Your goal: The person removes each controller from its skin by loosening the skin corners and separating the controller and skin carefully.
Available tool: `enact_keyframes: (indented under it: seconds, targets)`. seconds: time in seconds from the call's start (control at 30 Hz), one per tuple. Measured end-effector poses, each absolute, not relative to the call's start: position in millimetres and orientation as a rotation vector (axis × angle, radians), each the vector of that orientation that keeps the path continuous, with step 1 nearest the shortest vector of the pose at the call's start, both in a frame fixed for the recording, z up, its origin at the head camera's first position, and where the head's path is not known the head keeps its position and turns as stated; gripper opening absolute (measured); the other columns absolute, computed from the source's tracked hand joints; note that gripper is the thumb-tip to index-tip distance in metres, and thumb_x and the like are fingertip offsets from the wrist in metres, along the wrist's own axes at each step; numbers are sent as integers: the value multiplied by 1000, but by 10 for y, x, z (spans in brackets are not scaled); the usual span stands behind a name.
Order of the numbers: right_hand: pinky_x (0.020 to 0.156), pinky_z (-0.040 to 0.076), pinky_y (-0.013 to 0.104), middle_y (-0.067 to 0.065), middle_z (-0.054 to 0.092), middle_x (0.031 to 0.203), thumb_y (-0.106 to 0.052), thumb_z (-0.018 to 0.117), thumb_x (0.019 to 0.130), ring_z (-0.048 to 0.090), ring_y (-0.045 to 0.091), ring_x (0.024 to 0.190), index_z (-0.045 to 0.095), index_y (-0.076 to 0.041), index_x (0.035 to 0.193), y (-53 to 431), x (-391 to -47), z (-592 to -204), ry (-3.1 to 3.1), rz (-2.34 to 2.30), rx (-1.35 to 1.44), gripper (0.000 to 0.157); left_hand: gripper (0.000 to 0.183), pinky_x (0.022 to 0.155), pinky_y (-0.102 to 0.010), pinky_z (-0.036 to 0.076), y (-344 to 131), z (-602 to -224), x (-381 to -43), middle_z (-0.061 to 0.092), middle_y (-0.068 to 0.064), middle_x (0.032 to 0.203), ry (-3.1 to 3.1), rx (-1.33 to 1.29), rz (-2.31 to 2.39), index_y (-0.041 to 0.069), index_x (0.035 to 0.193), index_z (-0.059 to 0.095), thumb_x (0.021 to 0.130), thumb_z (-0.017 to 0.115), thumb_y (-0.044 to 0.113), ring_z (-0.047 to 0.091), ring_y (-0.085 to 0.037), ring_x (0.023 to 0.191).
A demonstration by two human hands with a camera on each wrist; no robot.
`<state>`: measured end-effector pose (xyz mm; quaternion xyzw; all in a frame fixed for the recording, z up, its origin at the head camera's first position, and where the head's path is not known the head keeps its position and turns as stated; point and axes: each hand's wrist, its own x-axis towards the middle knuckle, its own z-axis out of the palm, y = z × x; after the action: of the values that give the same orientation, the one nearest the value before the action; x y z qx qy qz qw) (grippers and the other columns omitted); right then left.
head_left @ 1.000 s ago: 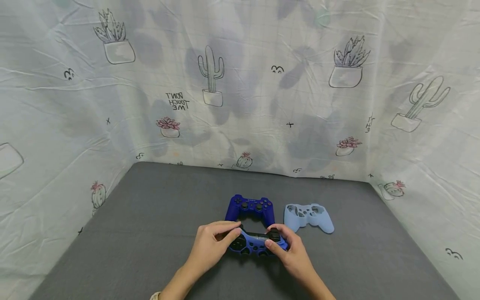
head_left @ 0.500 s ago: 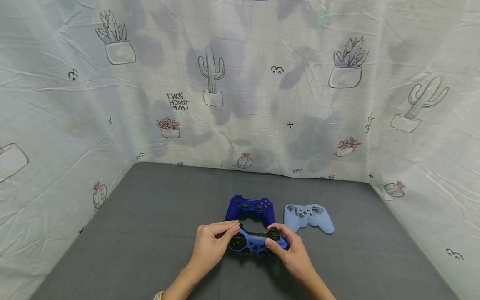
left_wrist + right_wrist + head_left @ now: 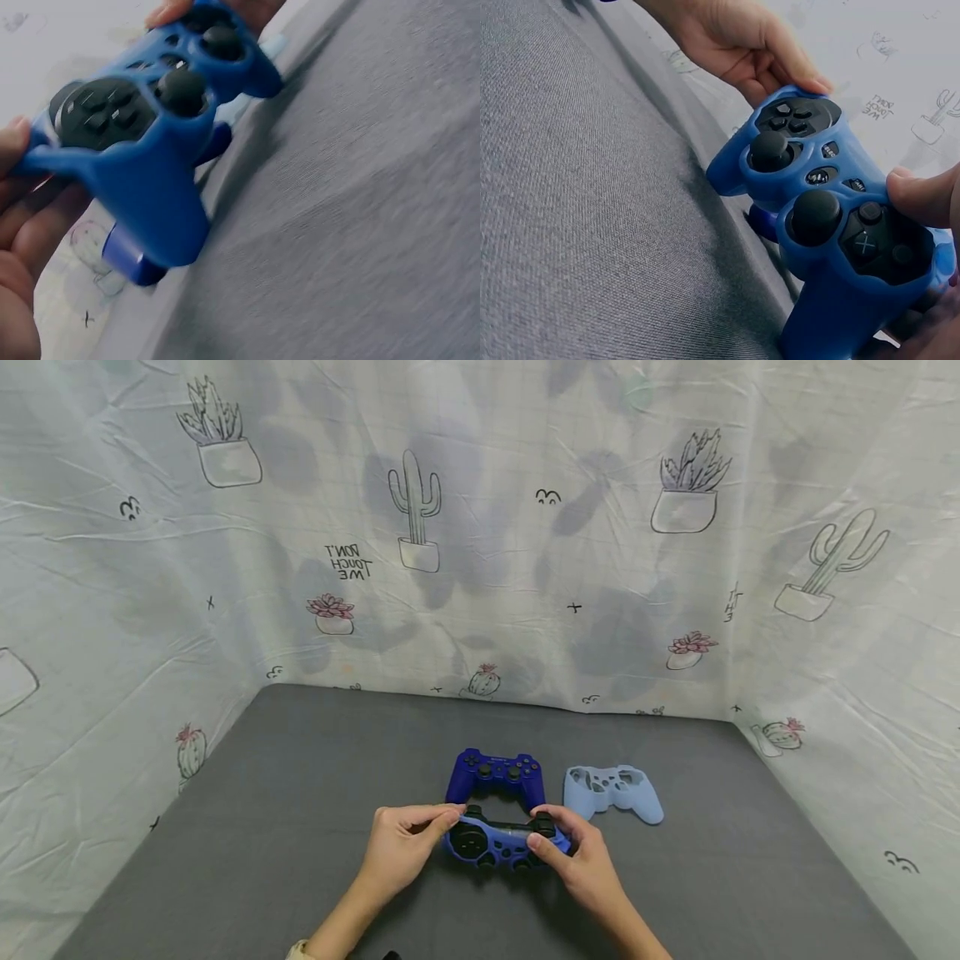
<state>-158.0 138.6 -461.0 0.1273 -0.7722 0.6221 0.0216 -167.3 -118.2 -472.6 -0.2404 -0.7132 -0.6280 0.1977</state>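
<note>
A black game controller (image 3: pixel 469 841) in a blue silicone cover (image 3: pixel 142 187) is held up between both hands. My left hand (image 3: pixel 397 852) pinches the cover's edge at the controller's left end, thumb against fingers. In the left wrist view that edge stands out from the black directional-pad area. My right hand (image 3: pixel 581 860) grips the controller's right end, its thumb (image 3: pixel 919 193) on the front face near the top edge. The sticks and buttons show through the cover's openings. Most of the right hand's fingers are hidden behind the controller.
A dark blue controller (image 3: pixel 498 770) lies on the grey cloth surface (image 3: pixel 300 793) just beyond the hands. To its right lies a light blue silicone cover (image 3: pixel 617 792) without a controller in it. A white curtain (image 3: pixel 502 568) with printed cacti encloses the back and sides.
My left hand has shifted left, drawing the cover's edge outward, and the black shoulder button there now shows more. The right hand keeps its grip. The head view has shifted slightly.
</note>
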Motion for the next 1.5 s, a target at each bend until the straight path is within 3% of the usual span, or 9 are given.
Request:
enact_keyframes:
  seconds: [0.3,0.53,0.73,1.03,1.27,1.5]
  targets:
    - [77,49,25,11,68,103,-11,73,90,61,17,87,61,5,121,1400,-1584,-4584,-2413,1950,385,37,14,80,-32,54,-1438,-4708,-1719,72,-9,104,-2086,-837,-1929,3,102,77,93,67,7,69,-24,98]
    - [78,49,25,15,67,107,-9,72,91,60,17,91,61,7,121,1411,-1608,-4598,-2408,1969,402,36,15,77,-32,55,-1465,-4715,-1733,73,-5,101,-2175,-811,-1898,6,101,79,92,71,15,70,-22,94]
    - [85,44,26,8,66,110,-14,69,93,56,19,97,62,-1,121,1396,-1622,-4623,-2464,1868,373,32,13,77,-32,55,-1411,-4721,-1727,73,-1,101,-2211,-740,-1884,11,98,80,89,74,18,70,-19,94]
    - [103,32,52,7,58,131,-27,64,98,48,25,122,63,-9,127,1391,-1617,-4620,-2574,1767,327,35,12,77,-30,55,-1352,-4720,-1694,73,2,100,-2218,-665,-1843,13,95,80,88,76,21,70,-18,94]
    - [101,37,29,15,56,134,-22,60,100,47,24,125,58,-1,132,1446,-1633,-4615,-2570,1875,422,39,11,78,-30,55,-1345,-4704,-1681,73,3,100,-2220,-637,-1839,15,96,81,87,77,21,69,-18,95]
    - [91,45,26,24,51,135,-16,54,102,54,23,113,45,6,141,1639,-1713,-4594,-2565,2059,669,46,11,75,-30,56,-1296,-4691,-1673,73,0,100,-2157,-639,-1824,11,97,80,87,77,16,69,-19,94]
